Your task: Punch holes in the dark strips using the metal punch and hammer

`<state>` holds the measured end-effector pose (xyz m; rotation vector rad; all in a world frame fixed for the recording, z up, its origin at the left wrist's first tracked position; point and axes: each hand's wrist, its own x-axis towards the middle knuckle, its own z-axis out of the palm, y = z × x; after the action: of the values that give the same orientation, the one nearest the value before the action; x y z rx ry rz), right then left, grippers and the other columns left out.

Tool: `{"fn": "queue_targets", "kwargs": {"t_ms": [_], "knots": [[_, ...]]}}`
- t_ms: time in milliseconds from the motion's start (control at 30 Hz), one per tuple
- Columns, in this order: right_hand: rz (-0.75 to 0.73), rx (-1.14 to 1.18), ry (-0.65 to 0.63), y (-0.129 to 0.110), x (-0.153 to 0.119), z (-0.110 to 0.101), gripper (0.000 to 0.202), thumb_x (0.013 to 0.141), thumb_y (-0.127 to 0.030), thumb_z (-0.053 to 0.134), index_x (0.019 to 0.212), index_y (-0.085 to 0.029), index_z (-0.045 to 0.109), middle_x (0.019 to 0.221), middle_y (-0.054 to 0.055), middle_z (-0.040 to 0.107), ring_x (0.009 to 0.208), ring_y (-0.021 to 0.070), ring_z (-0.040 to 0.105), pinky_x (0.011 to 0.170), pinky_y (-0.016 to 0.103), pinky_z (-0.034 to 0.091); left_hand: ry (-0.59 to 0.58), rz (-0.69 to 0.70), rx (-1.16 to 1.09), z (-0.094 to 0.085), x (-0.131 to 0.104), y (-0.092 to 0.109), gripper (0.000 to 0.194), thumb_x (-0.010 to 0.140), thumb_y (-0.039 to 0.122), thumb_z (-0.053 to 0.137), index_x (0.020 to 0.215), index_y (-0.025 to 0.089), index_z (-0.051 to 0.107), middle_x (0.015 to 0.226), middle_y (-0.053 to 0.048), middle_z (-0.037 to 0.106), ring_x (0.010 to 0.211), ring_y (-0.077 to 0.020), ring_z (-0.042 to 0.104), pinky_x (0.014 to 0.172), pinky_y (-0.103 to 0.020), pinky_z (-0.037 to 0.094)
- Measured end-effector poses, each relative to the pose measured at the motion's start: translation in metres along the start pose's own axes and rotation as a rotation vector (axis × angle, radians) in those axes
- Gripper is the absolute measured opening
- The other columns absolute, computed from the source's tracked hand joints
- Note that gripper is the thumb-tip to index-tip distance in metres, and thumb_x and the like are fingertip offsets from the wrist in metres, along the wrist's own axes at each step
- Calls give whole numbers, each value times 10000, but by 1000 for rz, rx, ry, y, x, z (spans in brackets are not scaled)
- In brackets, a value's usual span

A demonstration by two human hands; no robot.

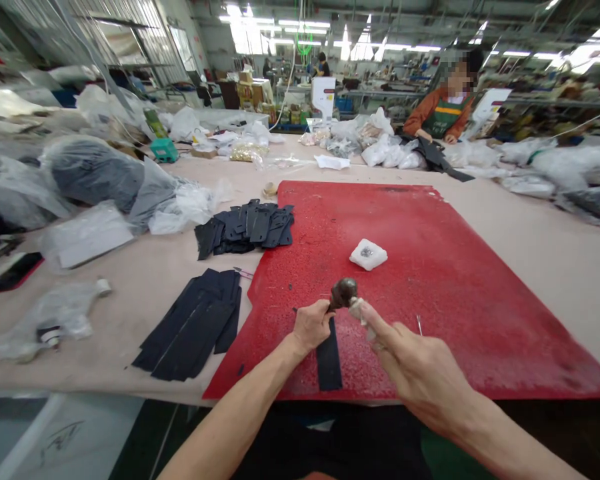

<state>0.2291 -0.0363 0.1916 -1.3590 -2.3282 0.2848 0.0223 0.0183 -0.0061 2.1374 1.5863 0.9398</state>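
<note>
My right hand point(420, 360) is closed around the pale, wrapped-looking handle of a hammer. The dark rounded hammer head point(344, 292) is just above the fingers of my left hand point(311, 325). Those fingers are pinched together at the top end of a black strip point(329, 363); whatever they grip is hidden behind the hammer head and too small to name. The strip lies flat on a red mat point(405, 220), its near end towards me. Beyond the hammer sits a white block point(368, 256) with small metallic bits on top. A thin metal tool point(419, 325) is right of the strip.
Left of the mat are a stack of black strips point(193, 327) and a pile of smaller black pieces point(247, 227). Plastic-wrapped bundles point(95, 173) line the table's left side. Across the table a person point(443, 113) in a green apron handles dark material.
</note>
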Motion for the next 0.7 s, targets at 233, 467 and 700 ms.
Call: {"fn": "queue_targets", "kwargs": {"t_ms": [233,467,700], "knots": [[442,463,-55,45,-9,39,575,923,-384,472,1466,-215,384,596,-62,544,438,113,492,447,224,436,42,-16,-31,-1,-1,-1,100,840,140,561,893,210,610,789,-34,705,732,-197,690,656,-268,505],[475,155,70,87,-6,118,509,920,-325,475,1392,-134,471,1023,132,660,896,250,639,808,399,500,48,-13,-55,2,-1,-5,101,856,151,546,905,199,618,844,-54,717,783,-212,704,709,-282,532],[2,-8,-137,36,-40,152,550,862,-352,583,1380,-190,490,1453,133,453,1360,300,343,1134,531,190,42,-46,-113,2,-3,-5,122,877,183,528,905,194,646,881,-62,735,841,-193,704,797,-288,538]]}}
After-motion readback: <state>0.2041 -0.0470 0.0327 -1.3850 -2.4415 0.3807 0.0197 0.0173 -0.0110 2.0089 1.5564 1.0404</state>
